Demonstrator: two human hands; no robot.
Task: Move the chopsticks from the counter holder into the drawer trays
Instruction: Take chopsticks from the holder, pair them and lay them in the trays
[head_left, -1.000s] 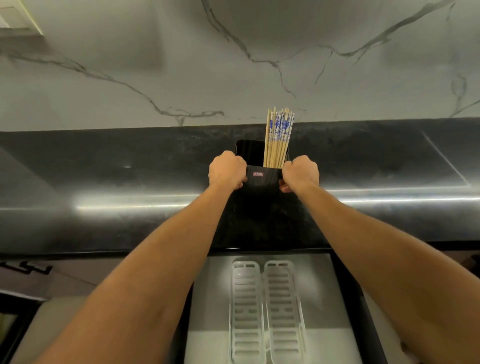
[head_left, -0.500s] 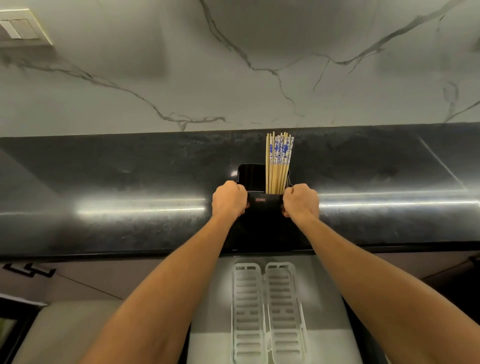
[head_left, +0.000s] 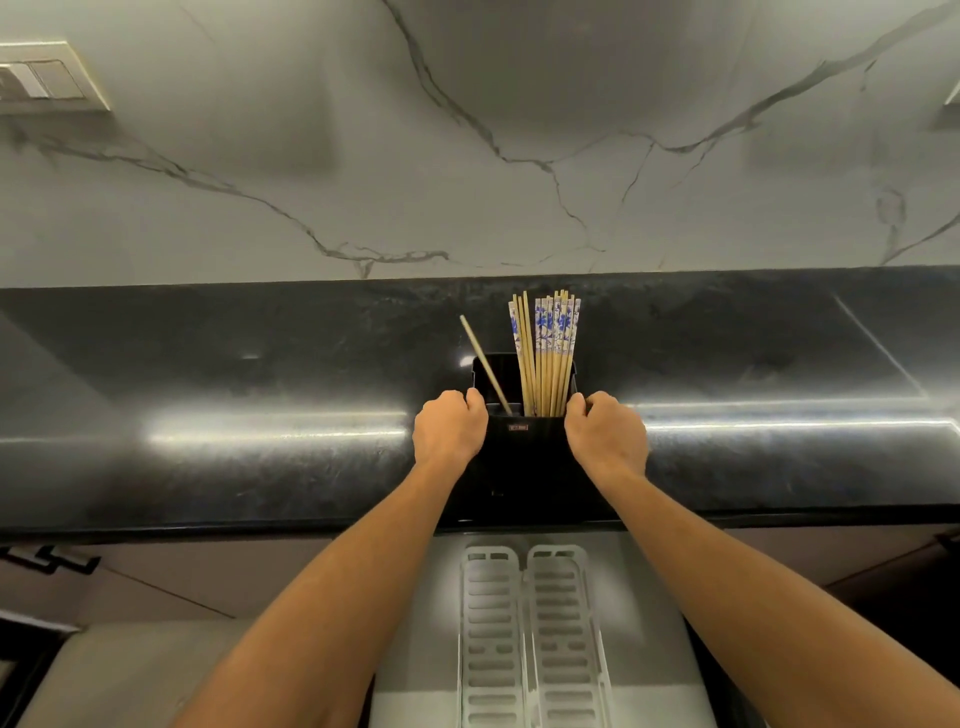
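A black chopstick holder (head_left: 524, 447) stands on the dark counter (head_left: 260, 457), close to its front edge. Several wooden chopsticks with blue-and-white tops (head_left: 548, 353) stand upright in its right half. One plain chopstick (head_left: 485, 364) leans left in the left half. My left hand (head_left: 451, 428) grips the holder's left side and my right hand (head_left: 605, 431) grips its right side. Below the counter an open drawer (head_left: 415, 649) holds two white slotted trays (head_left: 535, 634), side by side, with nothing in them.
A marble wall (head_left: 467, 156) rises behind the counter, with a switch plate (head_left: 47, 78) at the upper left. Black cabinet handles (head_left: 47, 558) sit left of the drawer. A pale floor area (head_left: 130, 670) lies at the lower left.
Both hands have drawn the holder toward the counter's front edge. One chopstick has tipped over to the left inside the holder.
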